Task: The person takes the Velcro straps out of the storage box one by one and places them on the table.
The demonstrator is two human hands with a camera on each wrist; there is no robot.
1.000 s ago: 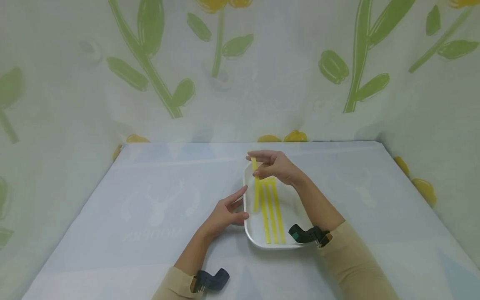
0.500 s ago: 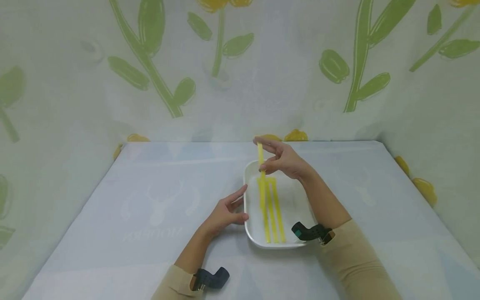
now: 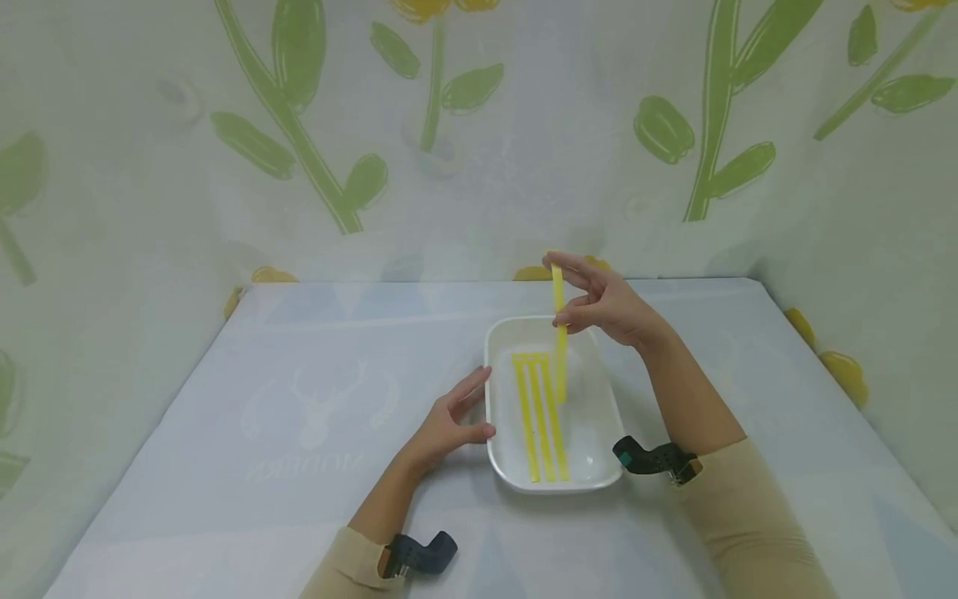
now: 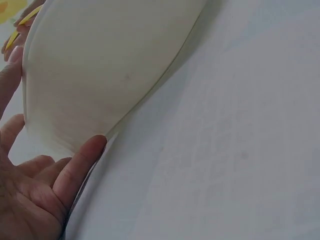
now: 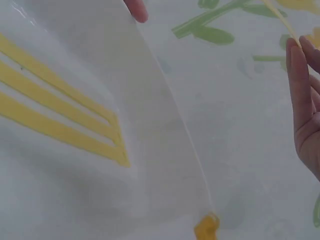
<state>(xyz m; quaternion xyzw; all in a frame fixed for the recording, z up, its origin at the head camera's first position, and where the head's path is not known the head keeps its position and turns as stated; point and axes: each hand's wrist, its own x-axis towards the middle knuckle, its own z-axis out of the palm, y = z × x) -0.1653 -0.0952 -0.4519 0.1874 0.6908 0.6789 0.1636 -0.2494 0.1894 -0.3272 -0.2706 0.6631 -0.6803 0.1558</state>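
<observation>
A white rounded rectangular dish [image 3: 591, 416] stands on the table. Stuck inside it are three long yellow tape strips [image 3: 543, 420], joined by a short crosswise one at their far ends. My right hand [image 3: 608, 304] pinches another yellow tape strip [image 3: 560, 366] between thumb and fingers; it hangs down over the dish, just right of the stuck ones. In the right wrist view, part of this strip [image 5: 281, 16] rises from the fingertips. My left hand [image 3: 446, 428] rests its spread fingers and thumb against the dish's left outer wall, also seen in the left wrist view.
The pale table [image 3: 247, 466] bears faint printed lettering and a deer's head. Behind it rises a curtain-like wall [image 3: 539, 166] with green leaves and yellow flowers. Each forearm wears a dark wrist camera, the right one [image 3: 647, 457] close by the dish's near right corner.
My right hand has moved rightward and up with the tape strip, from the dish's left side to the right of the stuck strips. My left hand has stayed at the dish's wall.
</observation>
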